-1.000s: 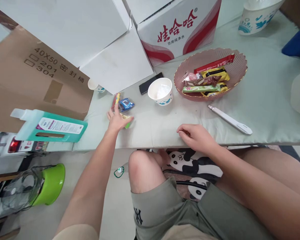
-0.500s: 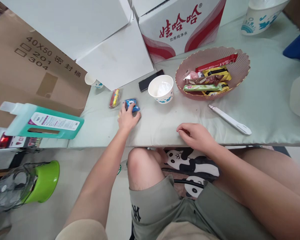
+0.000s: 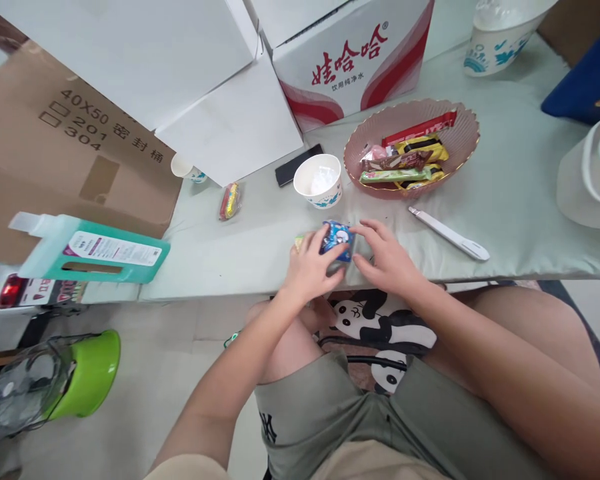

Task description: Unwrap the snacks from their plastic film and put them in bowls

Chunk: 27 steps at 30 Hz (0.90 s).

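My left hand [image 3: 310, 265] grips a small blue snack packet [image 3: 338, 241] just above the front part of the table. A bit of yellow wrapper [image 3: 299, 241] shows behind its fingers; what it belongs to is hidden. At the packet's right edge is my right hand [image 3: 386, 261], its fingers apart and the fingertips close to or touching the packet. Behind the packet stands a white paper cup [image 3: 319, 180] with a clear wrapper inside. Right of the cup, a pink ribbed bowl [image 3: 467, 150] holds several wrapped snacks. A white pen-shaped cutter [image 3: 449, 233] lies beyond my right hand.
A red and yellow packet [image 3: 229, 201] lies to the left, near a black phone-like slab [image 3: 299, 165]. White boxes [image 3: 235, 120] and a brown carton [image 3: 80, 160] line the back and left. A green liquid bottle [image 3: 115, 250] stands at the left edge.
My left hand has brought the blue packet rightward and nearer, in front of the cup. My right hand has moved up to the packet and its fingers have spread. The view has shifted slightly.
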Available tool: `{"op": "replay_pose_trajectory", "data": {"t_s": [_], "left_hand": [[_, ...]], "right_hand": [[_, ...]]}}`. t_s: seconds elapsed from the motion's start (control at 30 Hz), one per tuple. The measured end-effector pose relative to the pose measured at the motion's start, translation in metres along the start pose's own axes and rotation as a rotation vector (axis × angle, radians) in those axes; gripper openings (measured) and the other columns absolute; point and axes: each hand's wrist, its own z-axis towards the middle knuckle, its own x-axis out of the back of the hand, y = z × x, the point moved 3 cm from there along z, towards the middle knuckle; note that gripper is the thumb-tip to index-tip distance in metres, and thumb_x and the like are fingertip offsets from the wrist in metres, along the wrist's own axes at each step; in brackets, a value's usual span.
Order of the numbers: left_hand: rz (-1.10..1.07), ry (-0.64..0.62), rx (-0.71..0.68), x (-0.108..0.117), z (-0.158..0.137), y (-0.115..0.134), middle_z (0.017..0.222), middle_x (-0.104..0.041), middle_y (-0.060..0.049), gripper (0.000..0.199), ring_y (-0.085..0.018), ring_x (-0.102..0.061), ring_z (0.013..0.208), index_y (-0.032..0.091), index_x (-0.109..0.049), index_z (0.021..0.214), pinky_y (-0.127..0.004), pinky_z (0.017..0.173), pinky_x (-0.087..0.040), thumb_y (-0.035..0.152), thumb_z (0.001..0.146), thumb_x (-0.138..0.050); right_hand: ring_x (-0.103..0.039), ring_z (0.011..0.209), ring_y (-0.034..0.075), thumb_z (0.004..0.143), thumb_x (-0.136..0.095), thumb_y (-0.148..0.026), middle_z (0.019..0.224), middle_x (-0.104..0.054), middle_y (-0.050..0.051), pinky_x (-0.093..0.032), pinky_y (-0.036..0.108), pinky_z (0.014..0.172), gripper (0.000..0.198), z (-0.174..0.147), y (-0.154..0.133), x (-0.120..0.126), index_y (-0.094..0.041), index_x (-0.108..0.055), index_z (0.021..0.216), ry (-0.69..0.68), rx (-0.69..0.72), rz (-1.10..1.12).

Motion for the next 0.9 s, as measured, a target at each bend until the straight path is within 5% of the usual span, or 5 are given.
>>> {"op": "replay_pose_trajectory", "data": {"t_s": [0.23, 0.37, 0.5, 0.77, 0.9], "left_hand": [[-0.29, 0.24, -0.258, -0.01, 0.047, 0.019, 0.156, -0.045, -0.018, 0.051, -0.036, -0.043, 0.145, 0.02, -0.064, 0.131, -0.054, 0.117, -0.039, 0.035, 0.083, -0.066], [-0.353, 0.404, 0.061, -0.001, 0.034, 0.013, 0.14, -0.052, -0.017, 0.044, -0.033, -0.052, 0.133, 0.018, -0.065, 0.126, -0.05, 0.116, -0.042, 0.034, 0.084, -0.066], [-0.335, 0.189, 0.334, -0.006, 0.007, 0.016, 0.13, -0.053, -0.017, 0.068, -0.037, -0.054, 0.125, 0.022, -0.058, 0.14, -0.055, 0.111, -0.047, 0.033, 0.076, -0.077], [-0.269, 0.297, 0.479, -0.012, 0.021, 0.0, 0.139, -0.051, -0.022, 0.06, -0.04, -0.053, 0.132, 0.017, -0.054, 0.144, -0.06, 0.113, -0.043, 0.023, 0.085, -0.065], [-0.3, 0.398, 0.248, -0.003, 0.025, 0.02, 0.139, -0.053, -0.019, 0.054, -0.036, -0.05, 0.136, 0.017, -0.059, 0.133, -0.056, 0.119, -0.039, 0.029, 0.083, -0.07]], "right_hand": [[-0.055, 0.132, 0.037, 0.083, -0.055, -0.026, 0.14, -0.056, 0.021, -0.047, 0.056, 0.11, 0.044, 0.006, 0.012, 0.01, -0.017, -0.063, 0.126, 0.176, -0.053, -0.107], [-0.057, 0.129, 0.036, 0.087, -0.055, -0.031, 0.138, -0.057, 0.021, -0.047, 0.054, 0.11, 0.047, 0.006, 0.016, 0.023, -0.016, -0.06, 0.131, 0.219, -0.132, -0.162], [-0.054, 0.13, 0.038, 0.084, -0.059, -0.032, 0.14, -0.056, 0.021, -0.047, 0.056, 0.106, 0.051, 0.002, 0.013, 0.028, -0.016, -0.061, 0.133, 0.17, -0.181, -0.26], [-0.057, 0.121, 0.038, 0.087, -0.056, -0.027, 0.143, -0.055, 0.018, -0.048, 0.055, 0.096, 0.055, 0.004, 0.007, 0.025, -0.021, -0.055, 0.142, 0.051, -0.199, -0.377], [-0.058, 0.109, 0.038, 0.081, -0.063, -0.028, 0.123, -0.058, 0.019, -0.05, 0.053, 0.09, 0.068, 0.006, 0.011, 0.025, -0.017, -0.049, 0.146, 0.075, -0.216, -0.414]]}}
